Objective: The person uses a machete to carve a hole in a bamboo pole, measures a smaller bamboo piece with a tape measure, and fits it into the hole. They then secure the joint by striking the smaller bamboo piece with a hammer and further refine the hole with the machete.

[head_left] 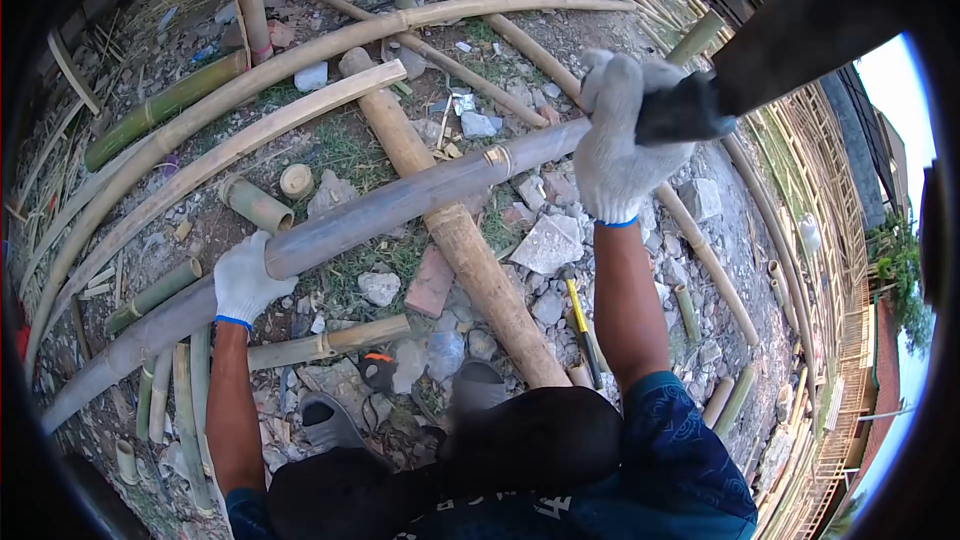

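A long grey bamboo pole (400, 202) runs from the lower left to the upper right, lying across a thicker tan bamboo piece (480, 265). My left hand (250, 280), in a white glove, is wrapped over the grey pole at the left. Raised above the pole's right part, my gloved right hand (625, 135) grips the black handle of a large dark blade (810, 30), which points to the upper right. The fingers of my right hand are closed round the handle.
A yellow-and-black tool (583, 330) and an orange-and-black object (378, 370) lie near my feet. Broken stones (550, 243), a brick (430, 280) and short bamboo pieces (256, 202) litter the ground. A curved bamboo pole (330, 45) arches beyond the grey one.
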Available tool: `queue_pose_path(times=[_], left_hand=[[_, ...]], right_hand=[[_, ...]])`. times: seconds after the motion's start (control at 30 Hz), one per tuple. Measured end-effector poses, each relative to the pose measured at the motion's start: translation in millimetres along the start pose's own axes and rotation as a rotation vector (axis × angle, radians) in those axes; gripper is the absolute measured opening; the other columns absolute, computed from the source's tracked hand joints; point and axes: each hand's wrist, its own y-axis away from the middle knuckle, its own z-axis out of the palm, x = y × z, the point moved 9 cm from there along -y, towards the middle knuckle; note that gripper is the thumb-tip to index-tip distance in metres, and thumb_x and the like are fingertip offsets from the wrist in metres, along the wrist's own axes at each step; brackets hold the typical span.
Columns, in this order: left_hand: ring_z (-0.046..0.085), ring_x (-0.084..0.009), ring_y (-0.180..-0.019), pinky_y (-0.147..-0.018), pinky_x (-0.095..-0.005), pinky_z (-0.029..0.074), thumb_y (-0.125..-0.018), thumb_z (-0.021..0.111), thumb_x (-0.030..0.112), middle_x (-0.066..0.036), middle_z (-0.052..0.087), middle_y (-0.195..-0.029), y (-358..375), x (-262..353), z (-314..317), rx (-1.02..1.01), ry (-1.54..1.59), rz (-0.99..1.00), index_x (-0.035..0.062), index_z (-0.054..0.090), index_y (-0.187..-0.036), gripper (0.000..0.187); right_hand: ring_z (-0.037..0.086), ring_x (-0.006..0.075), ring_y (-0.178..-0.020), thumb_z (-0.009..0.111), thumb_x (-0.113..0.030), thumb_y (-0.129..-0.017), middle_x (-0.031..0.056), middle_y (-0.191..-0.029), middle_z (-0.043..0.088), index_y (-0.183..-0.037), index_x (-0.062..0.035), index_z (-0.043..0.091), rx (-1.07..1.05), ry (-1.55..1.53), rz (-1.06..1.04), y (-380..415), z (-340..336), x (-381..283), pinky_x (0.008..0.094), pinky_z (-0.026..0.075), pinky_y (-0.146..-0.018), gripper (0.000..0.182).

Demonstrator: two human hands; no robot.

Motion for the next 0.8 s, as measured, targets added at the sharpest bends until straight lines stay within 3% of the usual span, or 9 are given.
queue_pose_path(times=[0.03,0.07,0.1,0.13,0.3,0.33,0.53,0.57,0.8], left_hand=[[0.073,-0.0356,-0.102,-0.091,-0.0483,0.057,-0.061,0.09,0.047,-0.015,0.074,-0.109,1.4,-1.7,-1.1,0.009,0.003,0.0,0.0101,0.064,-0.124,0.077],[0.073,-0.0356,-0.102,-0.091,-0.0483,0.057,-0.061,0.09,0.047,-0.015,0.074,-0.108,1.9,-4.0,-3.5,0.019,0.005,0.001,0.0102,0.064,-0.124,0.077],[0.073,-0.0356,-0.102,-0.09,-0.0485,0.057,-0.061,0.09,0.047,-0.015,0.075,-0.108,1.4,-6.2,-2.1,0.028,0.03,-0.004,0.0103,0.065,-0.123,0.076],[0.073,-0.0355,-0.101,-0.09,-0.0482,0.057,-0.061,0.09,0.047,-0.015,0.075,-0.107,5.6,-5.0,-2.1,0.031,0.019,0.017,0.01,0.065,-0.123,0.076],[0.074,-0.0355,-0.1,-0.09,-0.0482,0.057,-0.063,0.09,0.049,-0.016,0.074,-0.106,4.5,-0.7,-2.4,0.043,-0.025,0.044,0.0085,0.065,-0.121,0.075],[0.074,-0.0355,-0.1,-0.09,-0.0482,0.057,-0.063,0.09,0.049,-0.016,0.074,-0.106,2.1,-1.4,-4.3,0.062,-0.03,0.041,0.0083,0.065,-0.121,0.075],[0.073,-0.0366,-0.1,-0.091,-0.0483,0.057,-0.061,0.092,0.048,-0.017,0.074,-0.105,3.2,-3.8,-2.8,0.044,-0.009,0.017,0.0084,0.064,-0.121,0.077],[0.073,-0.0369,-0.1,-0.092,-0.0484,0.056,-0.06,0.093,0.047,-0.017,0.074,-0.105,2.9,-4.3,-2.0,0.04,-0.006,0.013,0.0087,0.064,-0.122,0.078],[0.073,-0.04,-0.102,-0.094,-0.0492,0.057,-0.063,0.091,0.047,-0.02,0.074,-0.109,-0.9,-7.9,-5.2,-0.129,0.015,0.101,0.0061,0.058,-0.126,0.082]], right_hand=[[0.063,0.012,-0.068,0.077,-0.012,-0.099,0.0035,-0.076,0.07,-0.095,-0.0025,0.067,-0.122,0.254,0.059,56.7,-11.7,32.7,0.0301,0.052,-0.065,0.014],[0.075,0.0305,-0.082,0.075,-0.011,-0.091,0.0165,-0.084,0.072,-0.107,-0.005,0.07,-0.298,0.34,0.412,148.2,-33.2,108.5,0.0403,0.056,-0.075,0.017],[0.075,0.0403,-0.092,0.073,-0.017,-0.092,0.0206,-0.097,0.075,-0.122,-0.0076,0.069,-0.645,0.577,0.605,219.3,-45.6,136.3,0.0477,0.057,-0.081,0.032],[0.074,0.0424,-0.099,0.073,-0.023,-0.092,0.0238,-0.107,0.075,-0.131,-0.0101,0.069,-0.807,0.706,0.47,280.8,-69.5,166.2,0.0515,0.056,-0.089,0.041],[0.073,0.0414,-0.103,0.073,-0.031,-0.093,0.0248,-0.11,0.075,-0.134,-0.0096,0.068,-0.757,0.701,0.902,247.0,-69.3,135.8,0.0506,0.055,-0.09,0.046],[0.074,0.0407,-0.094,0.073,-0.034,-0.094,0.0238,-0.101,0.075,-0.127,-0.0072,0.069,-0.686,0.663,0.731,222.3,-60.6,120.2,0.0494,0.055,-0.085,0.042],[0.073,0.0453,-0.091,0.076,-0.036,-0.094,0.025,-0.096,0.073,-0.118,-0.0067,0.066,-0.657,0.56,0.622,219.0,-42.5,126.9,0.0506,0.056,-0.078,0.039],[0.072,0.0471,-0.09,0.074,-0.033,-0.095,0.0261,-0.095,0.072,-0.114,-0.0062,0.066,-0.712,0.588,0.733,234.2,-44.2,132.9,0.0531,0.055,-0.078,0.034],[0.072,0.0476,-0.093,0.071,-0.031,-0.095,0.0273,-0.097,0.073,-0.117,-0.0082,0.069,-0.791,0.614,0.784,292.2,-54.0,158.8,0.0541,0.056,-0.082,0.032]])
